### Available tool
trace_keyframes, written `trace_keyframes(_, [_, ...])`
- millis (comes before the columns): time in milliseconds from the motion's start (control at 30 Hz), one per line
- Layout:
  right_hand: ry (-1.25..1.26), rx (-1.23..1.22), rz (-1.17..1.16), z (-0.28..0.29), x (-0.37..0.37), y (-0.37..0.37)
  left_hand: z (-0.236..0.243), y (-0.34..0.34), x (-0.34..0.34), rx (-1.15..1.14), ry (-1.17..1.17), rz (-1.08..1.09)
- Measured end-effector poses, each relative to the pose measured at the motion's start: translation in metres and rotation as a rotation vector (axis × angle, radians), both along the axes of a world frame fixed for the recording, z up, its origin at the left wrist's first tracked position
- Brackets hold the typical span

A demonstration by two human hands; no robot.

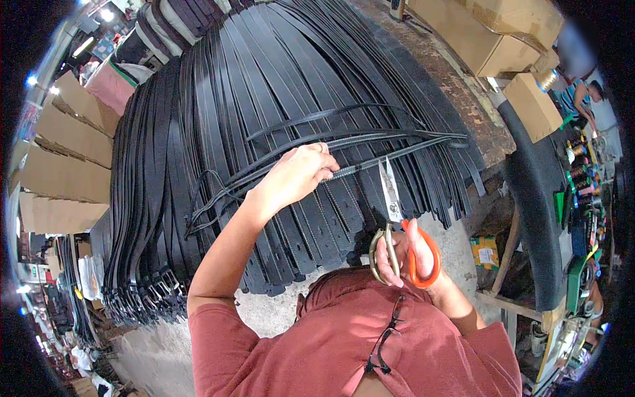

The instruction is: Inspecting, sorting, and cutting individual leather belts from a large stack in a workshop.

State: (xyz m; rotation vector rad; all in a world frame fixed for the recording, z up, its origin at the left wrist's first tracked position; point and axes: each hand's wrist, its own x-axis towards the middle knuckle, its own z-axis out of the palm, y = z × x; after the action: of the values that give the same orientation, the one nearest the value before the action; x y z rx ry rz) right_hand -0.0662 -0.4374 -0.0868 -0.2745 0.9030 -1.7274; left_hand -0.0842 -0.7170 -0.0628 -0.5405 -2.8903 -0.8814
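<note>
My left hand (299, 175) is closed, its fingertips pinching a thin black stitched strap (370, 163). That strap lies crosswise with other loose straps over a wide spread of black belts (258, 79). My right hand (390, 266) has its fingers and thumb through the handles of a pair of scissors (393, 198), one loop orange and the other olive. The blades point away from me and stand slightly apart, their tips close to the near edge of the strap. Whether they touch it I cannot tell.
Belt buckles (162, 288) hang at the near left edge of the pile. Cardboard boxes (66, 152) stand on the left, and more cardboard boxes (489, 36) at the far right. Thread spools (580, 169) line the right side, where another person (582, 99) is at work.
</note>
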Motion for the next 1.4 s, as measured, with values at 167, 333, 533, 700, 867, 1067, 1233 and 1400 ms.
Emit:
trace_keyframes(167, [-0.031,-0.005,-0.02,-0.003,0.0,0.0,0.004,0.006,0.002,-0.093,0.014,0.062])
trace_keyframes(333, [-0.115,-0.002,-0.021,-0.002,0.003,-0.004,0.008,0.012,0.013,-0.074,0.025,0.138])
trace_keyframes(533, [-0.187,-0.102,0.085,-0.014,0.008,-0.009,-0.007,0.009,0.021,0.083,0.118,0.193])
trace_keyframes(700, [-0.241,-0.168,0.163,-0.024,0.012,-0.017,-0.011,0.011,0.024,0.128,0.134,0.229])
trace_keyframes(867, [-0.291,-0.081,0.23,-0.024,0.014,-0.022,-0.01,0.013,0.023,0.124,0.14,0.235])
trace_keyframes(1067, [-0.276,-0.135,0.25,-0.02,0.013,-0.031,-0.008,0.016,0.025,0.149,0.158,0.256])
trace_keyframes(1233, [-0.315,-0.157,0.222,-0.019,0.014,-0.035,-0.001,0.015,0.025,0.112,0.153,0.276])
trace_keyframes(1400, [-0.328,-0.173,0.225,-0.02,0.015,-0.039,0.002,0.014,0.025,0.102,0.152,0.271])
